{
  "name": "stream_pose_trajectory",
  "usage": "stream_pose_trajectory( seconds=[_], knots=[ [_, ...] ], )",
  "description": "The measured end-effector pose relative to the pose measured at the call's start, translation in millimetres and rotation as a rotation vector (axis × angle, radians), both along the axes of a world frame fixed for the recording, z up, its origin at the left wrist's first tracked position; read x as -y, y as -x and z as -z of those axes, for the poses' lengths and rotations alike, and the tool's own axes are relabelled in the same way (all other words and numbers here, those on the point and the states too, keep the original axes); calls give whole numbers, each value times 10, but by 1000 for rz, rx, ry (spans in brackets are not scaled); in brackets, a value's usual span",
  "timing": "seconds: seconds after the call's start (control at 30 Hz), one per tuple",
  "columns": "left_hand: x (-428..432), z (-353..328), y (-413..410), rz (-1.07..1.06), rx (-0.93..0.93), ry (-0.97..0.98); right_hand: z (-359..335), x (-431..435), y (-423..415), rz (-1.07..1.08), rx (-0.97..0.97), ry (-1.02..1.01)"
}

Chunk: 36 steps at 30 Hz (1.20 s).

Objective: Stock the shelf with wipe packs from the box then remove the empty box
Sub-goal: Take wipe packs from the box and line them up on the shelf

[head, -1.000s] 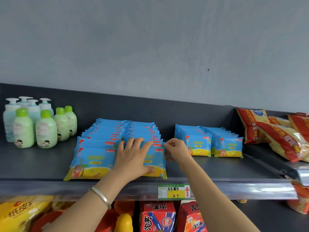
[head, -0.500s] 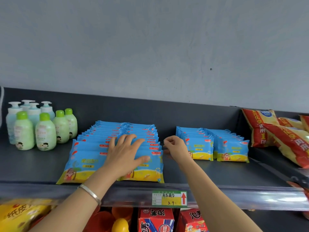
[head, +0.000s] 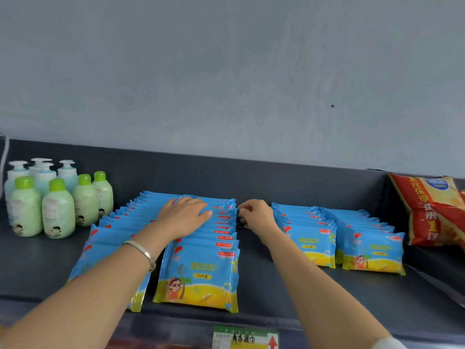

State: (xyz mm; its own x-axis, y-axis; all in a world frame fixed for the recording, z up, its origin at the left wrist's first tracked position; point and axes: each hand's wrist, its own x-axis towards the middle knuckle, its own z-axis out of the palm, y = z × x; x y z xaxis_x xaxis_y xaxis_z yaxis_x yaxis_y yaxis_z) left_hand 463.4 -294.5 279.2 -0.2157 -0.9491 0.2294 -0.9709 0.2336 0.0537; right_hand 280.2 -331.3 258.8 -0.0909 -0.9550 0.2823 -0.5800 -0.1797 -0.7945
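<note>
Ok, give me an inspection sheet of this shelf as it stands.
Surface: dark shelf with a raised back panel.
Job's things: wipe packs in four front-to-back rows, two on the left and two on the right; box not in view.
Clutter: green-capped bottles and pump bottles at left; red snack bags at right; price tag on the front edge.
Hands: left hand flat on the left rows; right hand with curled fingers at those rows' right edge, grip unclear.
Cables: pale line at the far left, possibly a cord.
Surroundings: grey wall behind.
</note>
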Motion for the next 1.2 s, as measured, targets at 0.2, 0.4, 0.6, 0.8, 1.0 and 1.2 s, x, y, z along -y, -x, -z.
stream_pose_trajectory(
  seconds=[0.2,0.4,0.6,0.8,1.0,1.2],
  knots=[
    [171,-18,62,-24,-16,-194,-19,232,-33,-74,77,-187],
    [310,-77,63,-73,-21,-179,-55,393,42,-54,-95,-25],
    [455,-81,56,-63,20,-144,-142,521,-24,-104,-339,83],
    [611,-73,39,14,82,-52,-185,695,-157,-119,-429,-34],
    [690,-56,37,78,121,47,-241,760,-164,-91,-538,-61],
    [730,-40,11,124,105,46,-249,743,-51,-45,-561,-38]
  ],
)
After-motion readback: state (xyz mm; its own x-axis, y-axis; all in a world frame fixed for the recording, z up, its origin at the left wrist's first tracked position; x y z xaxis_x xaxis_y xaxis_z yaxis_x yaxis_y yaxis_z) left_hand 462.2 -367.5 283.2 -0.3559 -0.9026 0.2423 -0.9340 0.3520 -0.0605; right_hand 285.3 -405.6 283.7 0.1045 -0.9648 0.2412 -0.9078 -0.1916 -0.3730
